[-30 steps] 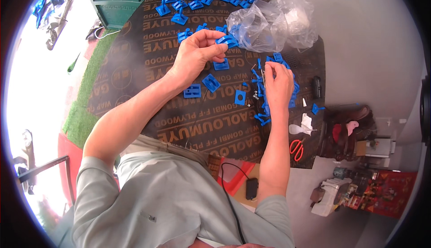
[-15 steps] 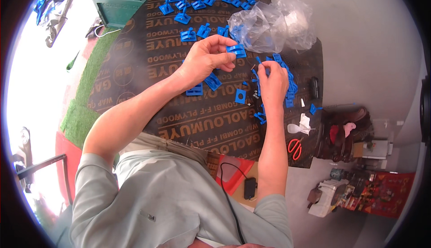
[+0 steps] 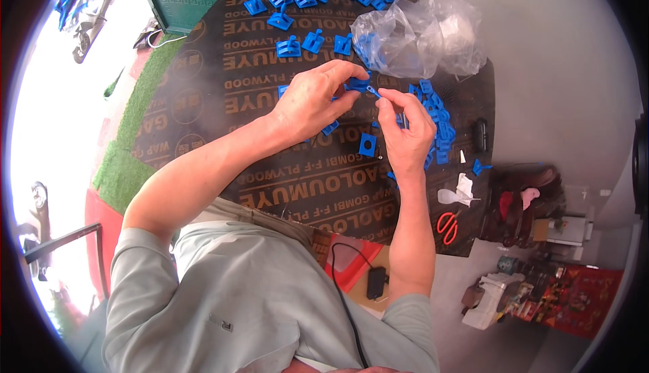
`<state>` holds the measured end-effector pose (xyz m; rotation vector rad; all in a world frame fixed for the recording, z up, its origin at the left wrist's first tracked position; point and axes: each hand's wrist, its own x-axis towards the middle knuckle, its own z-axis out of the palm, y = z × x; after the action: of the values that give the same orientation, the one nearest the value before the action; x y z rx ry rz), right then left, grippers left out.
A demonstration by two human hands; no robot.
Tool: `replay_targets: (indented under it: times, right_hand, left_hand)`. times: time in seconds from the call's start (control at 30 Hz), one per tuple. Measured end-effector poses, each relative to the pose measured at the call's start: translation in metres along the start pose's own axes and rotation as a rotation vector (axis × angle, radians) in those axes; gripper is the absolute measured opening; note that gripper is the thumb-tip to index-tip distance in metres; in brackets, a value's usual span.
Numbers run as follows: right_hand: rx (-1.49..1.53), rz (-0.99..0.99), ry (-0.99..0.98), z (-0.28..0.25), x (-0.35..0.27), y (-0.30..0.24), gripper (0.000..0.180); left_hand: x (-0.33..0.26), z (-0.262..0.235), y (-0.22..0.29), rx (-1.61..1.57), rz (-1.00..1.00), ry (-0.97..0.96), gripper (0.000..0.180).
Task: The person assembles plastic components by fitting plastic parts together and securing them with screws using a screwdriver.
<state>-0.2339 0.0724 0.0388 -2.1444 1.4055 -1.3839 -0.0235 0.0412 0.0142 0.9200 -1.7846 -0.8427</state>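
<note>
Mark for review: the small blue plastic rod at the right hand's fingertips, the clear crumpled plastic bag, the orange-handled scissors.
Small blue plastic rod point(image 3: 374, 92): head view, on its shaft.
Clear crumpled plastic bag point(image 3: 409, 43): head view, middle of the film.
Orange-handled scissors point(image 3: 447, 227): head view, on the handle loops.

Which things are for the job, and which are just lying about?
Likely for the job:
blue plastic part in the left hand
small blue rod in the right hand
heap of blue parts

Probably just lying about:
red-handled scissors
crumpled white tissue

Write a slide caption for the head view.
Left hand holds a blue part, right hand a slim blue piece, above the dark table.
</note>
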Motion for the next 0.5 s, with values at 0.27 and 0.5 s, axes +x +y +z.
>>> replay_targets:
  times: [0.27,0.5]
  right_hand:
    - [-0.020,0.023,-0.022,-0.0001,-0.0010,-0.0005,0.012]
    - [0.082,0.148,-0.019,0.0016,-0.0034,-0.0032,0.012]
  left_hand:
    - [-0.0016,0.0015,-0.0012,0.042,0.058,-0.005,0.031]
    - [-0.0021,-0.0003,0.0011,0.108,0.115,-0.027,0.030]
